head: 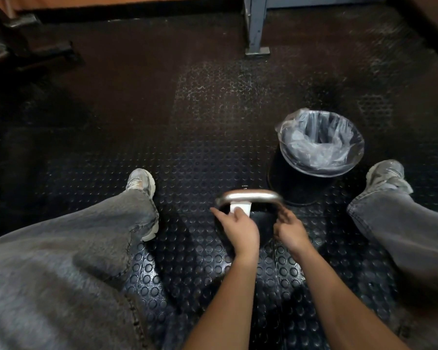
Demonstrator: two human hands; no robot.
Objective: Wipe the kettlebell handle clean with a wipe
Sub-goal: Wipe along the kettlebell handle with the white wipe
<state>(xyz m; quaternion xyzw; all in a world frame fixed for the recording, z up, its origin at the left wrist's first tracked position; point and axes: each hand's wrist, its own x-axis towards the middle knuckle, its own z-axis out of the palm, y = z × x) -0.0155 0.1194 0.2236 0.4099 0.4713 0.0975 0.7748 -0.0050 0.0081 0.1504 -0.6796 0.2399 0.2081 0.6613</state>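
Kettlebell: black body (259, 223) stands on the studded rubber floor (187, 160) between my two legs, near the lower middle of my view, mostly hidden by my hands.
Handle: steel handle (250, 196) arches over the top, its bar running left to right; it catches the light along the top.
Wipe: white wipe (240, 208) hangs folded over the left part of the bar, touching it from the near side.
Left hand: my left hand (240, 229) pinches the wipe against the bar with thumb and curled fingers, forefinger stretched out to the left.
Right hand: my right hand (290, 231) curls round the right leg of the handle where it drops to the body, gripping it to steady the weight, as I read it.
Bin: lined bin (321, 142) stands just beyond the kettlebell to the right, its clear bag apparently holding nothing.
Done so far: wipe is in hand and on the metal, so I judge the wiping under way.
Cannot tell: which stretches of the bar are already clean; the sheen tells me nothing.
Left to do: I reckon the wipe must cover the right half, both legs and the underside, then go into the bin.
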